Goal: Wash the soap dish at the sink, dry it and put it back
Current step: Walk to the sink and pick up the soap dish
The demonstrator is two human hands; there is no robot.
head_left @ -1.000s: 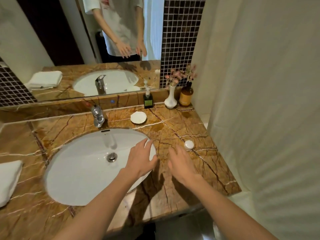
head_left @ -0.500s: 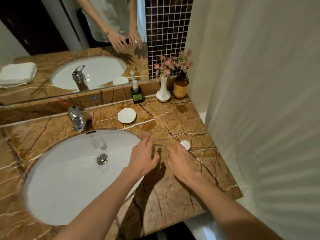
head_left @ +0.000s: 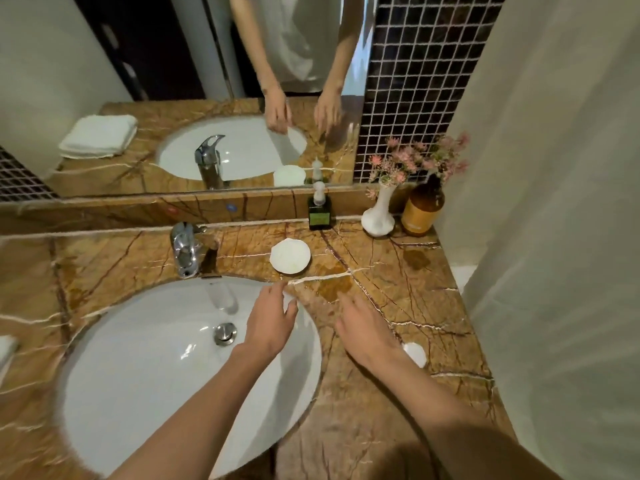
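A white, shell-shaped soap dish lies flat on the brown marble counter, behind the white oval sink and to the right of the chrome faucet. My left hand hovers over the sink's right rim, fingers apart and pointing toward the dish, holding nothing. My right hand is above the counter just right of it, also open and empty. Neither hand touches the dish. A small round white soap lies on the counter beside my right wrist.
Along the back ledge stand a dark green pump bottle, a white vase with pink flowers and an amber bottle. A mirror rises behind. A pale curtain hangs at the right. A folded white towel shows at the left edge.
Both hands have moved forward over the counter toward the soap dish, and the view has shifted closer and lower. The soap now lies beside my right wrist instead of ahead of my fingers.
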